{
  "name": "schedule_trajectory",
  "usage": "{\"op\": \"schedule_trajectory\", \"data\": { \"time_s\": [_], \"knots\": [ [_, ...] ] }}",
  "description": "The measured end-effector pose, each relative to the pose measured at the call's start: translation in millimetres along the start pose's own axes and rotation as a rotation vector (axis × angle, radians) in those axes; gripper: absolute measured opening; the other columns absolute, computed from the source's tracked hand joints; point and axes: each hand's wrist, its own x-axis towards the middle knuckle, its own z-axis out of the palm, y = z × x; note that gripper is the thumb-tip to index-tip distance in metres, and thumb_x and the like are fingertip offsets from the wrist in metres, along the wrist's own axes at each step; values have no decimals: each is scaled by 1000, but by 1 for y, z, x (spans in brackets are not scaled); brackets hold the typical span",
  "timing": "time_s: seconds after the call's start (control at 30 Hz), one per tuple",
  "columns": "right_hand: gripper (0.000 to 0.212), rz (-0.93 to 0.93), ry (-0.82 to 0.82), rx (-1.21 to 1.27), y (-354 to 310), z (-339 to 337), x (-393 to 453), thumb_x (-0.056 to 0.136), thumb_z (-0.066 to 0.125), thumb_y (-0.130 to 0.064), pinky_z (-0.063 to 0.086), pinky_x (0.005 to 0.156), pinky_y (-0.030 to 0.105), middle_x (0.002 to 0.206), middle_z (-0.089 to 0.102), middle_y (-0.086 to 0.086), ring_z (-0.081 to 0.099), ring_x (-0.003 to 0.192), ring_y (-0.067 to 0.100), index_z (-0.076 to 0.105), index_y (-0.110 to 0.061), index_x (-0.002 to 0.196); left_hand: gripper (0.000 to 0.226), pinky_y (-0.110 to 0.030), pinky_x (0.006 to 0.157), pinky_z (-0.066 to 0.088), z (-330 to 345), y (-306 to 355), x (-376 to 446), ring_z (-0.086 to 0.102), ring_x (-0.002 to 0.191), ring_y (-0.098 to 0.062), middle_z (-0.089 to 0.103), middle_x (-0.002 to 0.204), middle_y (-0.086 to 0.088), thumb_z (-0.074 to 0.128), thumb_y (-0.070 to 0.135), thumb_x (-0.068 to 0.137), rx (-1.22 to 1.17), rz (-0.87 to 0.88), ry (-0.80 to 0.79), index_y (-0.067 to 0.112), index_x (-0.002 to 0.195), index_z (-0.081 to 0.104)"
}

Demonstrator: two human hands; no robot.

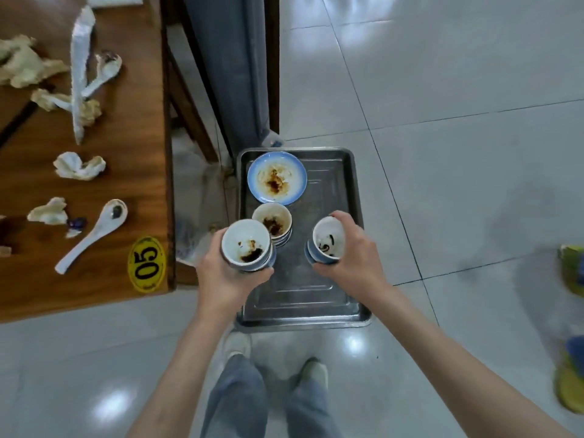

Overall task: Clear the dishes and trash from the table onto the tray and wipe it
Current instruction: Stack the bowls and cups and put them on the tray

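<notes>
Clearing step in hand; wiping not yet begun.

The left hand [226,273] is gripping a stack of small bowls [247,246], fingers curled round its side, sauce dregs showing in the top bowl. The right hand [350,251] is gripping another small bowl [327,240], fingers wrapped round its far side. Both are hovering over the metal tray [300,295], which is sitting on the tiled floor [458,184] just beside the counter [132,153]. Whether either load is touching the tray bed cannot be told.

Already lying on the tray: a blue-rimmed plate [277,178] smeared with sauce at the far end, and a second stack of bowls [273,221] just this side of it, between the two hands.

Remaining on the counter: two white soup spoons [91,232] [106,71], several crumpled tissues [79,165], a long paper wrapper [79,67], and a yellow 05 tag [146,263] at the near corner.

Judgement: the next move is calling for both loads to be set down upright on the bare tray bed near the front, without knocking the middle stack. After that, the spoons and the trash are waiting, then the wipe.
</notes>
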Motion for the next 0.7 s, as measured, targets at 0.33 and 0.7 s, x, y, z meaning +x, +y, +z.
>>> {"op": "schedule_trajectory", "data": {
  "time_s": [0.33,0.7],
  "knots": [
    [82,-36,-54,-32,70,94,14,58,86,-25,46,75,26,110,56,1,51,95,15,39,-28,125,79,-33,84,36,56,-100,1,50,94,-6,54,90,29,90,35,41,131,20,47,33,110,52],
    [87,-38,-29,-42,113,166,43,57,87,-25,39,75,26,113,56,3,51,99,18,36,-29,128,76,-48,101,31,99,-165,22,45,90,1,52,91,28,90,29,45,117,74,59,25,112,54]
  ]
}}
